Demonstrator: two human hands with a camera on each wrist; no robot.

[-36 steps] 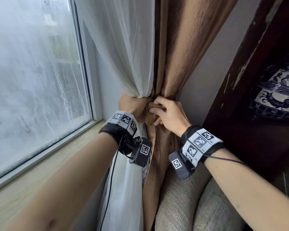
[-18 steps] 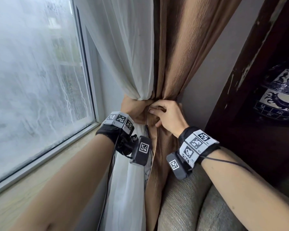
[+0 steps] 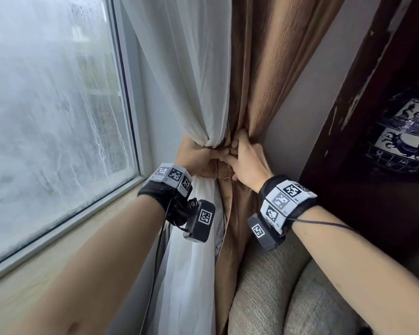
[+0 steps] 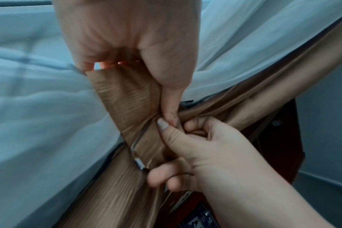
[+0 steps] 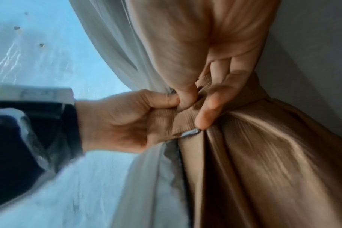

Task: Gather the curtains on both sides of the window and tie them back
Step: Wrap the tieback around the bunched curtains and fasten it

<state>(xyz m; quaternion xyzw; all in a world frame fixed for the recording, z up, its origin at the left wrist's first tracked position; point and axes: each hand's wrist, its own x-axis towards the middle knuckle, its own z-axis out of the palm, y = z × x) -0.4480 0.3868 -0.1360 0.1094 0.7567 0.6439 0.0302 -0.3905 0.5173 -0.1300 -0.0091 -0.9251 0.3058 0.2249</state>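
A white sheer curtain (image 3: 191, 93) and a brown curtain (image 3: 264, 81) are bunched together beside the wall. A brown tieback band (image 4: 125, 104) wraps the bundle at its narrowest point. My left hand (image 3: 198, 155) grips the band from the window side, its thumb (image 4: 171, 108) pressing the band's end. My right hand (image 3: 246, 163) comes in from the wall side, and its curled fingers (image 5: 209, 108) pinch the band against the brown folds. The two hands touch at the thumb tips. A small metallic piece (image 4: 139, 162) shows at the band's edge.
A wet window pane (image 3: 46, 105) and its pale sill (image 3: 46, 267) lie to the left. A grey sofa cushion (image 3: 276, 286) sits below the curtains. At the right stands a dark wooden cabinet (image 3: 344, 153) holding a blue-and-white vase (image 3: 404, 131).
My right hand's fingers have pushed deeper into the gathered folds at the band. The left hand keeps its grip on the band. The view has shifted a little.
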